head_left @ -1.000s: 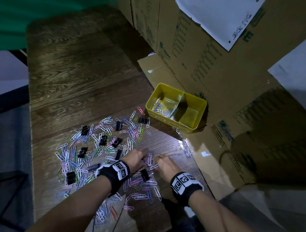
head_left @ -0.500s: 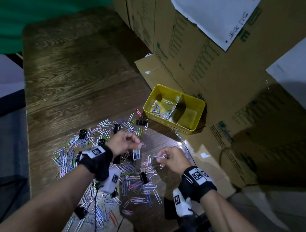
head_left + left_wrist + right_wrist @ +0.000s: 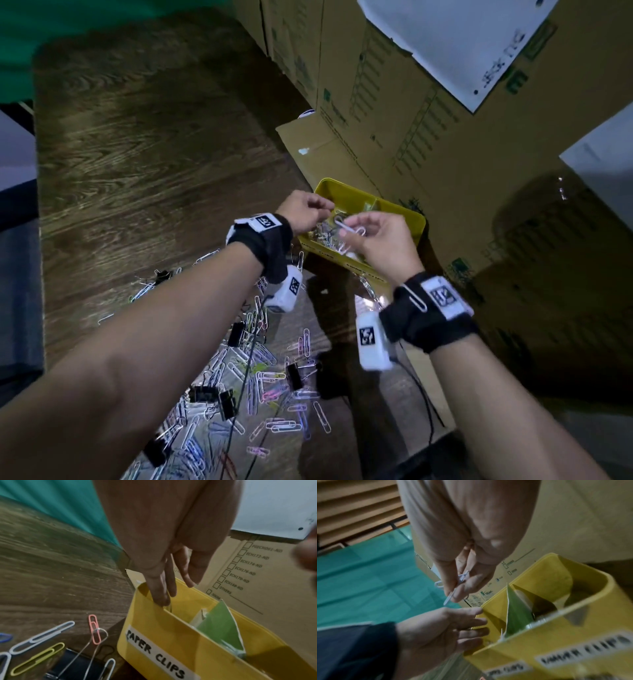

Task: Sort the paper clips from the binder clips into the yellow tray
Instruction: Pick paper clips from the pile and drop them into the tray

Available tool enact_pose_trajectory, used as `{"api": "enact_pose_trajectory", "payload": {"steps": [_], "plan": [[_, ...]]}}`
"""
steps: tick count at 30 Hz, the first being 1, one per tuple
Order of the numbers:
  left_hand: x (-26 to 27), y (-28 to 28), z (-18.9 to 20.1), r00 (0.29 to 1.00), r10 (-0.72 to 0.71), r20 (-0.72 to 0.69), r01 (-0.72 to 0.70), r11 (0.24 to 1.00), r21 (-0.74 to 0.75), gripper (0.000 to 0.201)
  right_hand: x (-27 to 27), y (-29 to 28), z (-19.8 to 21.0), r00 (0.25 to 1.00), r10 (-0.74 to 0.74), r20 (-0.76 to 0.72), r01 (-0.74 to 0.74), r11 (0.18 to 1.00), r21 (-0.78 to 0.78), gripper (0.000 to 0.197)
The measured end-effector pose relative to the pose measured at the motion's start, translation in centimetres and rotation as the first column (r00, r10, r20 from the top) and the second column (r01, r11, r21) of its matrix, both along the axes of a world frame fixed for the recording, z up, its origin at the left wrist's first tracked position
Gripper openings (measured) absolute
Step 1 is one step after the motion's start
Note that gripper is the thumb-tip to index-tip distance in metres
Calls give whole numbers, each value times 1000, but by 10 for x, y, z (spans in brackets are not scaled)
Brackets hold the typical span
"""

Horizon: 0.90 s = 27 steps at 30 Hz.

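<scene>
The yellow tray (image 3: 394,205) stands against the boxes; its front wall (image 3: 154,622) carries a "PAPER CLIPS" label. Both hands hover over its left compartment, which holds several paper clips. My left hand (image 3: 325,207) points straight fingers (image 3: 161,596) down inside the rim and holds nothing. My right hand (image 3: 349,233) pinches a few white paper clips (image 3: 462,580) between thumb and fingers just above the tray (image 3: 573,628). A mixed pile of coloured paper clips (image 3: 267,377) and black binder clips (image 3: 294,375) lies on the table under my forearms.
Cardboard boxes (image 3: 411,120) rise right behind and beside the tray. A green-and-white divider (image 3: 221,626) splits the tray. One white clip (image 3: 416,298) clings to my right wristband. The wooden table (image 3: 137,154) stretches far to the left. Loose clips (image 3: 42,637) lie near the tray's front.
Both hands have lifted off the pile and travelled forward to the yellow tray. The left hand's fingers, pinched half a second ago, are now straight over the paper clip compartment.
</scene>
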State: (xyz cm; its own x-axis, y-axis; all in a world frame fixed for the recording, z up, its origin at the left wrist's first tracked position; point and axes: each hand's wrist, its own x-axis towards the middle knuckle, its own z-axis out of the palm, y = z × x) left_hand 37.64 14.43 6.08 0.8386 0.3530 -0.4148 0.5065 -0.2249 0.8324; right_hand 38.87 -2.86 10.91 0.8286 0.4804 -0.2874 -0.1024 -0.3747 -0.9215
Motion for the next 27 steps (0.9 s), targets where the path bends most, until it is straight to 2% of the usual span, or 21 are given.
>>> {"api": "enact_pose_trajectory", "payload": {"steps": [1, 4, 5, 7, 8, 10, 12, 14, 15, 16, 17, 20, 22, 24, 27], "plan": [[-4, 3, 2, 1000, -2, 20, 2, 1000, 6, 18, 11, 5, -3, 999, -9, 40, 10, 999, -36, 15], [-32, 6, 12, 981, 135, 140, -125, 989, -73, 21, 36, 26, -10, 991, -24, 131, 44, 988, -149, 19], [-47, 3, 11, 975, 155, 162, -148, 988, -51, 19, 42, 34, -14, 987, -17, 162, 48, 981, -189, 21], [-85, -8, 9, 989, 32, 142, -54, 986, 155, 11, 48, 50, -24, 979, 27, 201, 30, 961, -274, 20], [-105, -17, 7, 990, -103, 91, 76, 963, 260, 9, 49, 56, -30, 977, 59, 204, 11, 945, -326, 15], [-148, -36, -5, 921, -376, -105, 388, 851, 354, 10, 41, 68, -42, 968, 177, 181, -82, 896, -436, 7], [-171, -55, -20, 793, -535, -292, 610, 701, 370, 30, 42, 68, -49, 957, 246, 154, -148, 869, -472, 18], [-187, -70, -34, 682, -573, -454, 731, 517, 445, 50, 38, 63, -51, 948, 283, 145, -186, 864, -469, 30], [-193, -75, -40, 652, -566, -505, 758, 453, 470, 54, 34, 62, -50, 943, 296, 155, -195, 865, -463, 34], [-198, -80, -44, 642, -559, -525, 765, 426, 482, 54, 27, 61, -49, 934, 308, 182, -202, 874, -442, 36], [-201, -83, -47, 635, -554, -538, 771, 417, 481, 51, 19, 58, -45, 924, 317, 211, -215, 891, -400, 35], [-207, -86, -55, 666, -547, -507, 745, 462, 481, 42, -7, 40, -32, 926, 312, 214, -272, 942, -196, 23], [-211, -82, -54, 676, -574, -462, 733, 465, 496, 38, -25, 22, -28, 934, 335, 122, -323, 940, -107, 17], [-213, -74, -51, 697, -584, -417, 712, 492, 501, 36, -43, -1, -31, 926, 378, -8, -377, 923, -80, 14], [-202, -50, -43, 781, -481, -398, 623, 561, 545, 34, -67, -38, -47, 899, 414, -144, -431, 896, -108, 5]]}}
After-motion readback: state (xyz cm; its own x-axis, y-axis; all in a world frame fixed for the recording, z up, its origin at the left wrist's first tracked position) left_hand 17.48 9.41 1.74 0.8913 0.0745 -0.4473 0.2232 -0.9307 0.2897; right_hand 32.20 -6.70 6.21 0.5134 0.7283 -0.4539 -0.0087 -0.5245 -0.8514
